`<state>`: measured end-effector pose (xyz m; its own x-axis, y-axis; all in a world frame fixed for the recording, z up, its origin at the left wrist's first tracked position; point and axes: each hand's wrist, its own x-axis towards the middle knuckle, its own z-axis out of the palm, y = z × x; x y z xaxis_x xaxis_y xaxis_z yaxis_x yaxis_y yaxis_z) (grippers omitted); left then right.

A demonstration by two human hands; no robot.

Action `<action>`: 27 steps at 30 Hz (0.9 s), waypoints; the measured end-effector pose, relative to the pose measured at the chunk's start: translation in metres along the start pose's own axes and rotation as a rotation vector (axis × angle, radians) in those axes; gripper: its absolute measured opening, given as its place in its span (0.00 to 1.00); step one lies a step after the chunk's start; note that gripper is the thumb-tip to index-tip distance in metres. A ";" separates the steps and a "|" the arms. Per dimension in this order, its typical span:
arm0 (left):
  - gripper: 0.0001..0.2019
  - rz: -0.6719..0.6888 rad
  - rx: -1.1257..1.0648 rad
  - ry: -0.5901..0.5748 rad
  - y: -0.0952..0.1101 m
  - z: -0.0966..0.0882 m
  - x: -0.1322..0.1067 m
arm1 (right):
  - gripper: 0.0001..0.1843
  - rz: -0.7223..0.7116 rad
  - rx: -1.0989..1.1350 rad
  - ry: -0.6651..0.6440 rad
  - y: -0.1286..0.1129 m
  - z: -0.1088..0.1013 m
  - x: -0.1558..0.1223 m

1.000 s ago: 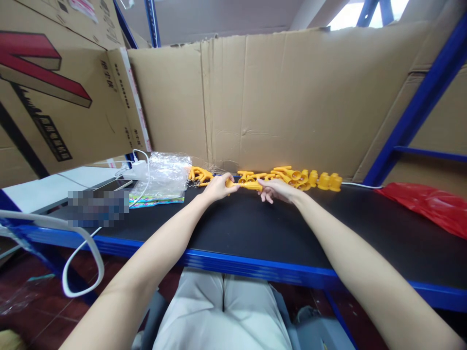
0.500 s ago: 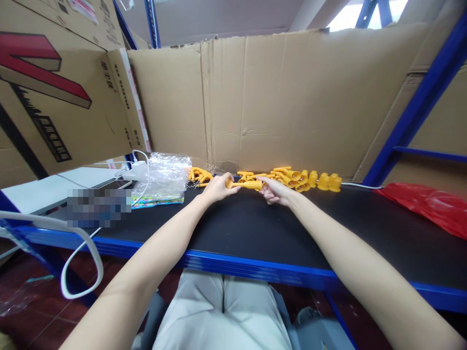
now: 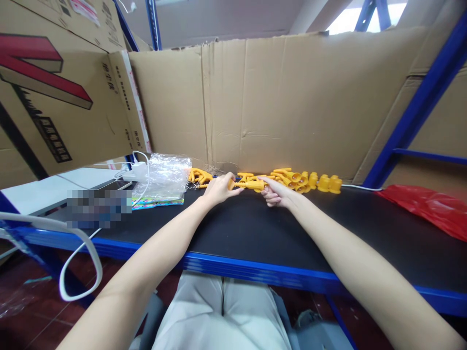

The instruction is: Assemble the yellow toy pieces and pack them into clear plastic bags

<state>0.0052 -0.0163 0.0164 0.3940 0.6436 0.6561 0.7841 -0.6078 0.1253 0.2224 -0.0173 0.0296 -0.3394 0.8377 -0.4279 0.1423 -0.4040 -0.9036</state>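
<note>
My left hand (image 3: 219, 188) is closed around a yellow plastic cup-shaped part (image 3: 230, 184), its open end facing right. My right hand (image 3: 276, 192) grips a ribbed yellow plastic piece (image 3: 254, 185) between thumb and curled fingers. A thin yellow stem (image 3: 239, 184) runs from the ribbed piece toward the left hand; whether it touches the cup-shaped part I cannot tell. Both hands are just above the black tabletop (image 3: 251, 228). Behind the right hand lies a pile of yellow plastic pieces (image 3: 290, 176), some with round open ends. Branched yellow pieces (image 3: 200, 176) lie beyond the left hand.
Several yellow cup-shaped parts (image 3: 324, 183) stand at the right end of the row. A clear plastic bag (image 3: 166, 172), a white charger (image 3: 139, 170) and cables are at the left. Red plastic (image 3: 426, 206) covers the right side. Cardboard (image 3: 292, 102) walls the back; a blue rail (image 3: 251, 267) edges the front.
The right hand has shifted slightly right, its fingers curled tighter around the ribbed piece. That piece looks slightly turned. The left hand stays nearly in place.
</note>
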 end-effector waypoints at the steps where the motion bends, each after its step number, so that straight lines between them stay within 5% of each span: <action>1: 0.21 0.003 0.005 0.004 0.000 0.000 0.000 | 0.26 0.006 0.005 0.001 0.000 0.000 0.001; 8: 0.21 -0.021 0.019 -0.015 -0.001 0.001 0.000 | 0.30 -0.007 -0.042 0.034 0.004 -0.002 0.005; 16: 0.20 -0.075 0.006 -0.021 -0.005 0.001 0.000 | 0.15 -0.350 -0.077 0.060 0.004 0.003 -0.007; 27: 0.21 -0.071 0.007 -0.023 -0.003 -0.002 0.000 | 0.17 -0.314 -0.074 0.144 0.000 0.009 -0.007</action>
<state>0.0018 -0.0153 0.0171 0.3486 0.6954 0.6284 0.8138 -0.5572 0.1651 0.2162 -0.0271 0.0325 -0.2432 0.9622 -0.1225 0.1204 -0.0954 -0.9881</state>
